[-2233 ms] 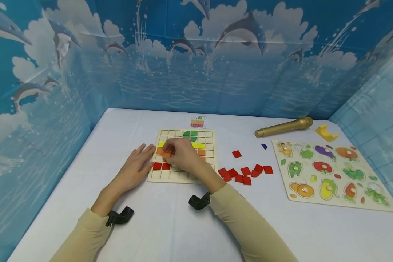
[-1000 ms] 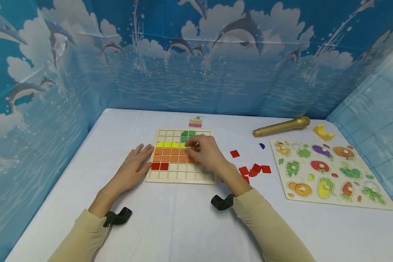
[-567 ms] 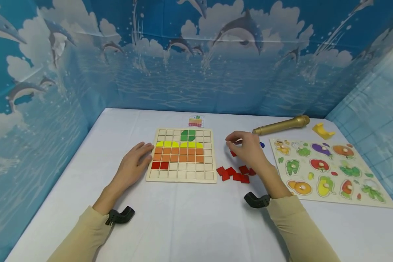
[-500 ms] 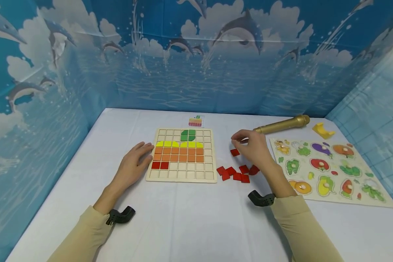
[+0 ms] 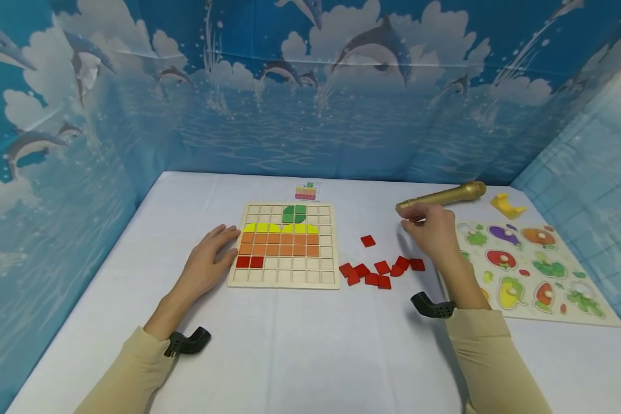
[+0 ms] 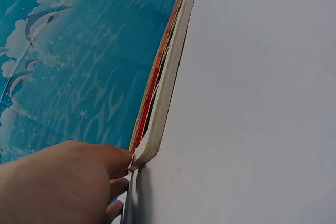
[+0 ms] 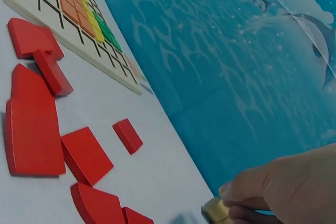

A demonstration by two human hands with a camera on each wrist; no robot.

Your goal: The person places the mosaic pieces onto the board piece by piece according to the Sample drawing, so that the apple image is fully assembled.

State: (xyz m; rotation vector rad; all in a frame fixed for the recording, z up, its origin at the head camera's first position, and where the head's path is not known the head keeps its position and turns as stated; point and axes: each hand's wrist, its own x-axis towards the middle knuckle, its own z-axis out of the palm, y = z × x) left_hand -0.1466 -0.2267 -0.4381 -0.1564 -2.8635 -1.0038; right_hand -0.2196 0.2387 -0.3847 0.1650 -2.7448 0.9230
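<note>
My left hand (image 5: pixel 207 264) rests at the left edge of the square grid board (image 5: pixel 302 279), fingers stretched out. In the left wrist view its thumb touches the board's corner. Set in the board are two red tiles (image 5: pixel 250 262), two rows of orange tiles (image 5: pixel 279 244), a yellow row (image 5: pixel 261 228) and green tiles (image 5: pixel 294 214). Over at the right, my right hand (image 5: pixel 434 230) has thumb and fingers bent at the end of the gold microphone (image 5: pixel 455 194). Whether it grips anything is unclear. Between board and right hand lie several loose red tiles (image 5: pixel 382 267).
A small picture card (image 5: pixel 307 191) lies behind the board. Right of the right hand is a vegetable puzzle board (image 5: pixel 554 310), with a yellow curved stand (image 5: pixel 507 206) behind it. A dolphin-print curtain (image 5: pixel 290 132) encloses the table's back and sides.
My right hand has left the board, swung right past the red tiles and reached the microphone's end. The blue half-round piece seen there earlier is out of sight. My left hand stays by the board.
</note>
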